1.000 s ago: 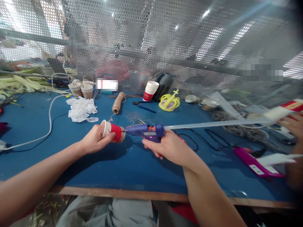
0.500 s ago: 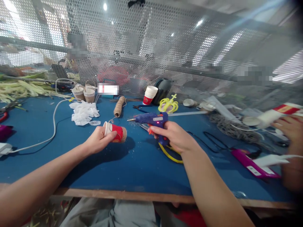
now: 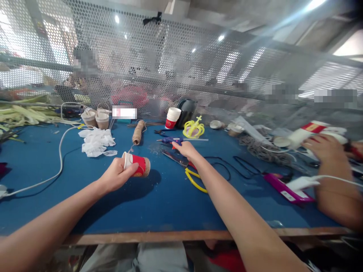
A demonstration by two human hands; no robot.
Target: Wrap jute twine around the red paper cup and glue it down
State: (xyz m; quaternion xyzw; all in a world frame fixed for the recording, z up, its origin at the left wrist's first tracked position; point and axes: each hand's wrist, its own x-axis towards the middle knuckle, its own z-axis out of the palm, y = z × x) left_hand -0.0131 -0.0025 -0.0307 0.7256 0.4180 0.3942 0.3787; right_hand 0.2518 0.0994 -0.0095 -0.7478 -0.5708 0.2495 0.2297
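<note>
Blue table: L grip pinches red/wht cup w/ twine base, R grip, glue gun.

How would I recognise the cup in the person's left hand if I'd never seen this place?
Start with the blue table and follow the left hand reaching over it. The paper cup is in that hand, tipped sideways. Unlike the stacked cups at the back, it has brown twine wound around its base end.
</note>
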